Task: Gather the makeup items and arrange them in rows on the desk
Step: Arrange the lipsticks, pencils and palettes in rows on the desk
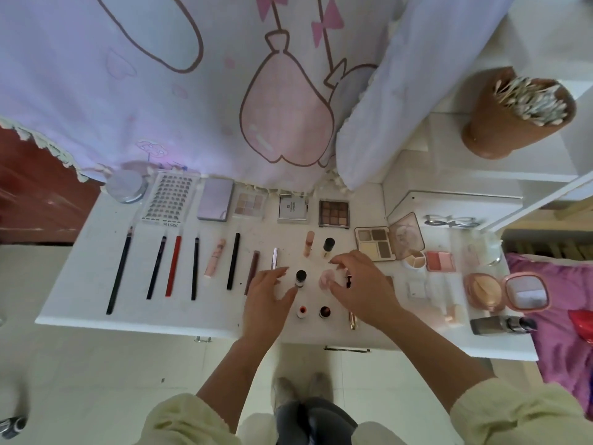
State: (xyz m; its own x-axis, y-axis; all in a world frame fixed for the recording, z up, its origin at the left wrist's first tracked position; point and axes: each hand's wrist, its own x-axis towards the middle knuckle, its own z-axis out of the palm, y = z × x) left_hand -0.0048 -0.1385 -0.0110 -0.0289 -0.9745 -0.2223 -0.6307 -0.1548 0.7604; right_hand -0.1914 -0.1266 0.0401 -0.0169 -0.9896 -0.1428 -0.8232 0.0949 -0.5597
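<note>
i see the left hand (pixel 266 297) at centre frame over the desk (pixel 80 284), fingers loosely spread, thumb just beside a black-capped bottle (pixel 300 278); i cannot tell if it touches. the right hand (pixel 362 284), just to its right, pinches a blurred pink item (pixel 327 279) between curled fingers and thumb. pencils (pixel 173 266) lie in a row at left, palettes (pixel 333 213) in a row above, and compacts (pixel 481 289) sit at right.
</note>
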